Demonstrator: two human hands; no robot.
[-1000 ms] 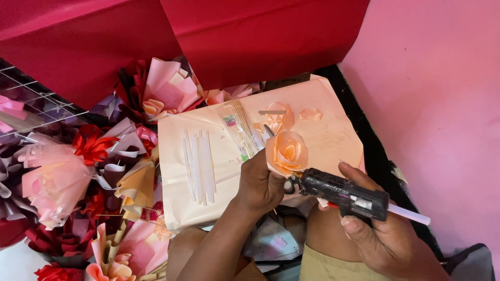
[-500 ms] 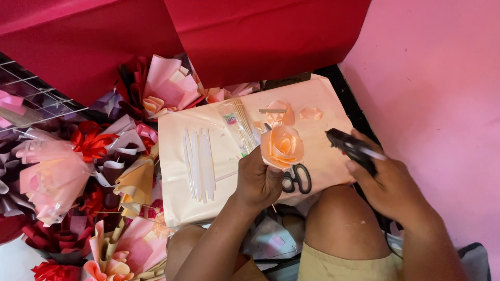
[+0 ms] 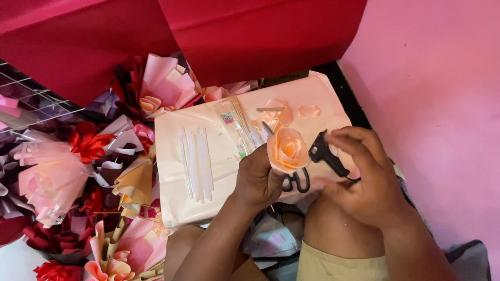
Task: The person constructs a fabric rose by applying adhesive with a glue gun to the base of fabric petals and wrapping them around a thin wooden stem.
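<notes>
Now the right hand [image 3: 364, 179] has lowered the glue gun [image 3: 327, 156] onto the bench [image 3: 177, 171], fingers still gripping it, while left fingers [image 3: 260, 177] hold the rose [image 3: 287, 150].

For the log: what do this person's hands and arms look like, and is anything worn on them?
Both are bare. The left hand and right hand wear no gloves, and I see no rings, watch or bracelet. No sleeves show on either forearm within the frame. The only clothing in view is khaki-yellow shorts over the raised knee at the bottom edge.
</notes>
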